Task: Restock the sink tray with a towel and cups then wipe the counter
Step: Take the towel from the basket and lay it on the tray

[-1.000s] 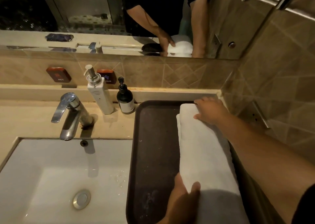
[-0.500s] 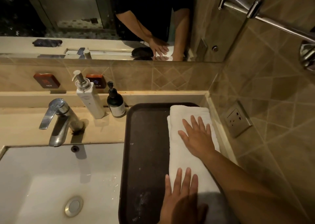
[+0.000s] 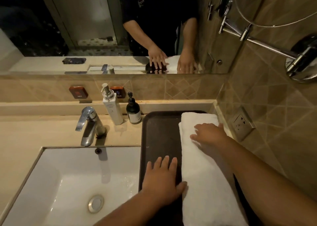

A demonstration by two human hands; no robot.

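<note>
- Resting flat with fingers spread, my left hand [image 3: 162,178] lay palm down on the bare floor of the dark tray [image 3: 160,136], its thumb touching the near edge of the folded white towel [image 3: 204,182].
- My right hand [image 3: 210,135] was also open and spread, pressed on top of the towel toward its far end; neither hand pinched anything.
- The towel lay lengthwise along the tray's side nearest my right hand, running from the far rim back under my right forearm.
- Just left of my left hand sat the white sink [image 3: 68,182], with the chrome faucet [image 3: 89,125] beyond it.
- Beyond my left hand, near the tray's far corner, stood a white pump bottle [image 3: 112,108] and a dark pump bottle [image 3: 133,112], side by side.
- A wall socket [image 3: 241,123] sat just right of my right hand.
</note>
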